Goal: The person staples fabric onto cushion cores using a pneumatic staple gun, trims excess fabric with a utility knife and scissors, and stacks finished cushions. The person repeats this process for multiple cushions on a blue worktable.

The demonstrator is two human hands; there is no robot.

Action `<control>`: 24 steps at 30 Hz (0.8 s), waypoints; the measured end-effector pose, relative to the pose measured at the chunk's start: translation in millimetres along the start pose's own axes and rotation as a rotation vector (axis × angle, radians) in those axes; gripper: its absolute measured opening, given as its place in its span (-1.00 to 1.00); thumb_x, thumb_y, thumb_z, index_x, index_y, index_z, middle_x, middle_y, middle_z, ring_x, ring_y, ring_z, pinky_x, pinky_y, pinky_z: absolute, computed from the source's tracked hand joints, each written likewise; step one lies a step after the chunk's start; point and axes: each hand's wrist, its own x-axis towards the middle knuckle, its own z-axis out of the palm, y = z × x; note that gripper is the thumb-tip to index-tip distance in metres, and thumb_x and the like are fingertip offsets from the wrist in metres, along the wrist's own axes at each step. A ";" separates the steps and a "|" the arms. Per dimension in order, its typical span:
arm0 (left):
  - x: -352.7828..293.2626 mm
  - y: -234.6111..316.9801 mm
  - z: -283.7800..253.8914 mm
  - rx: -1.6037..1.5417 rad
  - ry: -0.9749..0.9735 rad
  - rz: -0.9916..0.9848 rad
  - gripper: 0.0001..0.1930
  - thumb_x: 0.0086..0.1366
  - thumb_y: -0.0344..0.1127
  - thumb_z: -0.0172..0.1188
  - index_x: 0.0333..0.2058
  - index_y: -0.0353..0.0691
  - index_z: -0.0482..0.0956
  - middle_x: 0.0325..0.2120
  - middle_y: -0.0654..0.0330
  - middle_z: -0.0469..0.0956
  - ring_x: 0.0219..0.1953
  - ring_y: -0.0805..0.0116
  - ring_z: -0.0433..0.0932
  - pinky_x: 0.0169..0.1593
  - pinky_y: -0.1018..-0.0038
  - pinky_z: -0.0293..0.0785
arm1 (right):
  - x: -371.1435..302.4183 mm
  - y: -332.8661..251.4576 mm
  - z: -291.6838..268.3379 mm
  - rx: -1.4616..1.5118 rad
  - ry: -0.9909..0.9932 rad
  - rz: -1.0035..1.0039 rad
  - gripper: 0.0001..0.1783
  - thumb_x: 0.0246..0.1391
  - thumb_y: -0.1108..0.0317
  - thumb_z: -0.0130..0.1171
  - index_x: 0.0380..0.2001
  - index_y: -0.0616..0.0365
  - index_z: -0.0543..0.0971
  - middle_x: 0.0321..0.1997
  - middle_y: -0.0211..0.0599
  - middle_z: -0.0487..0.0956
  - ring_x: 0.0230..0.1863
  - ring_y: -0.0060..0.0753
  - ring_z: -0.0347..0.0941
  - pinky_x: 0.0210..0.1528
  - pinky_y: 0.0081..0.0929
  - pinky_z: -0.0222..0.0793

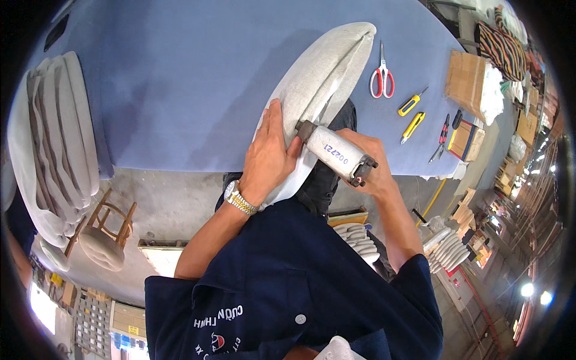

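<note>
Left hand (pixel 269 157) braces upholstered pad (pixel 312 69) with fingers extended, right hand (pixel 373 157) grips staple gun (pixel 336 153); pad likely light, soft, best held by rim.

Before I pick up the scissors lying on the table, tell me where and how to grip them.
I'd take the scissors by the red-and-white looped handles, coming from the near side of the table. They lie with the handles toward its near edge and the pointed blades facing away, so that approach should stay clear of the tips.
</note>
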 end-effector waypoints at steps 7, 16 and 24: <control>0.5 -2.5 6.0 -0.006 0.050 0.017 -0.11 0.25 -0.33 0.32 0.41 -0.53 0.00 0.31 -0.43 0.25 0.34 -0.37 0.30 0.32 0.04 0.37 | 5.9 -3.8 -1.2 0.008 -0.055 0.071 -0.45 -0.30 0.30 0.44 -0.14 0.23 0.58 -0.26 -0.10 0.63 -0.27 0.09 0.60 -0.19 -0.32 0.52; 0.8 1.5 3.5 0.024 0.051 0.043 -0.09 0.21 -0.37 0.34 0.40 -0.54 0.01 0.32 -0.43 0.24 0.33 -0.38 0.31 0.32 0.03 0.38 | -9.2 -0.8 2.1 -0.026 -0.011 0.036 -0.40 -0.29 0.15 0.46 -0.13 0.24 0.61 -0.20 -0.12 0.66 -0.23 0.03 0.65 -0.17 -0.34 0.53; -3.9 -2.7 8.4 0.021 0.029 0.034 -0.03 0.13 -0.44 0.35 0.43 -0.48 -0.04 0.37 -0.36 0.19 0.36 -0.36 0.28 0.34 0.04 0.37 | -12.9 -11.0 -1.6 0.066 -0.103 0.217 -0.38 -0.29 0.17 0.47 -0.10 0.27 0.60 -0.19 -0.08 0.65 -0.19 0.03 0.65 -0.13 -0.34 0.51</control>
